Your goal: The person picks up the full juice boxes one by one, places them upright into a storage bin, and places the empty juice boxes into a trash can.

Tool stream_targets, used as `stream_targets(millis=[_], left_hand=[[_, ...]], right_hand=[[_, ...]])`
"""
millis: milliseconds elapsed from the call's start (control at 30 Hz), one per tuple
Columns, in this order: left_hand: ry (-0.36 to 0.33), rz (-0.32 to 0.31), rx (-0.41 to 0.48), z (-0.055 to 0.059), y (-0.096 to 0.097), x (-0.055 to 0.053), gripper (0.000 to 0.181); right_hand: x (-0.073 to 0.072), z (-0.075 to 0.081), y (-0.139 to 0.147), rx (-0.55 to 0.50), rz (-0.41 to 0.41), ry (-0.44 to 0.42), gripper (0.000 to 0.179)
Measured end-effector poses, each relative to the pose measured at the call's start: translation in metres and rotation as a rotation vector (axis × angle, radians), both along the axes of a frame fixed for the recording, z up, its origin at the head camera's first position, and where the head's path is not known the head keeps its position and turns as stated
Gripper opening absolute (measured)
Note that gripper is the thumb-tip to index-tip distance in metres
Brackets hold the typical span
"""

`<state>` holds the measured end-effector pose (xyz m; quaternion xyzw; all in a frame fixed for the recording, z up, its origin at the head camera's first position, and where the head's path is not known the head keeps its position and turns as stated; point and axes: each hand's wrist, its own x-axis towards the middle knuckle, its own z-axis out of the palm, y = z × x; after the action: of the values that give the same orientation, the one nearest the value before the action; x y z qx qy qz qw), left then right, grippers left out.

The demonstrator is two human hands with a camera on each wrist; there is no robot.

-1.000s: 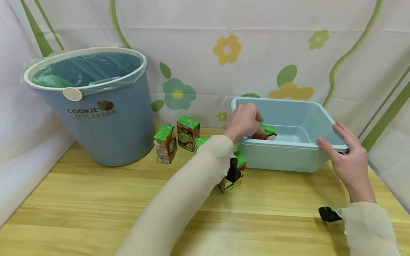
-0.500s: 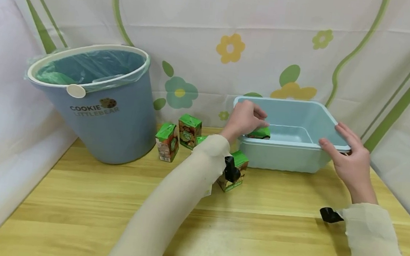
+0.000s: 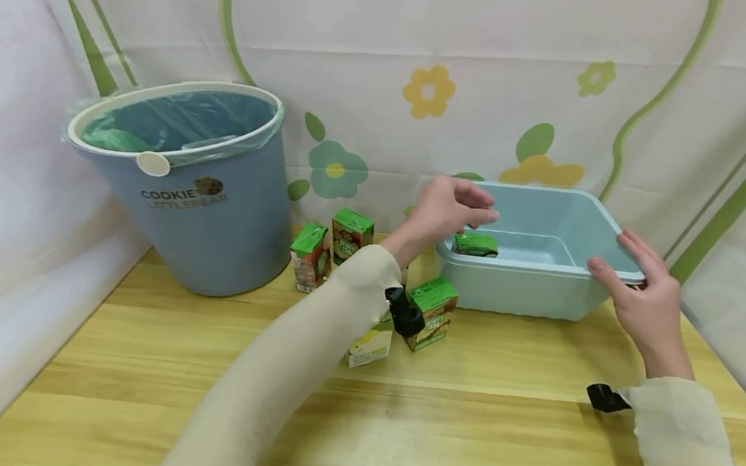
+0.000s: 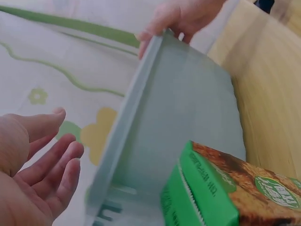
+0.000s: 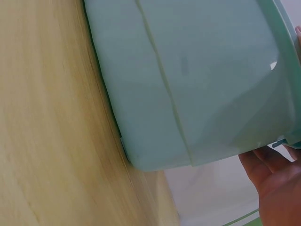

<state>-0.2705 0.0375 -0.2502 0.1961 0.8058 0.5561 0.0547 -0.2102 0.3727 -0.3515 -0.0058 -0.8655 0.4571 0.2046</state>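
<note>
A light blue plastic basin (image 3: 514, 291) stands at the right of the table. Inside its left end lies a small green-topped carton (image 3: 476, 245). My left hand (image 3: 444, 210) hovers just above that carton, holding nothing; its fingers are loosely bent and apart from the thumb in the left wrist view. My right hand (image 3: 649, 305) grips the basin's right rim, thumb on the front edge and fingers round the side. In front of the basin's left end stands another carton (image 3: 435, 316), close to the left wrist. A yellow-and-white carton side (image 3: 371, 345) shows partly behind the left sleeve.
Two more cartons, one nearer (image 3: 311, 259) and one behind (image 3: 351, 235), stand beside a tall blue bin (image 3: 212, 248) with a plastic liner. A printed cloth (image 3: 375, 55) hangs behind the table. Black wrist mounts (image 3: 608, 398) stick out from the sleeves.
My left hand has let go of the carton, which now lies in the basin, and has risen slightly off it. The right hand keeps its grip on the rim. The head view has shifted slightly.
</note>
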Motion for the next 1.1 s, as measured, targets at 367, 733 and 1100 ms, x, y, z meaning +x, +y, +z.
stream_targets(millis=[367, 733, 1100], left_hand=[[0.041, 0.035, 0.086, 0.01, -0.029, 0.024, 0.023], [0.005, 0.134, 0.237, -0.001, -0.072, 0.051, 0.022], [-0.03, 0.285, 0.252, -0.028, -0.106, 0.082, 0.023]], right_hand=[[0.0, -0.003, 0.005, 0.013, -0.012, -0.002, 0.07], [-0.001, -0.004, 0.01, 0.025, -0.028, 0.011, 0.069], [-0.001, -0.003, 0.008, 0.026, -0.03, 0.014, 0.069]])
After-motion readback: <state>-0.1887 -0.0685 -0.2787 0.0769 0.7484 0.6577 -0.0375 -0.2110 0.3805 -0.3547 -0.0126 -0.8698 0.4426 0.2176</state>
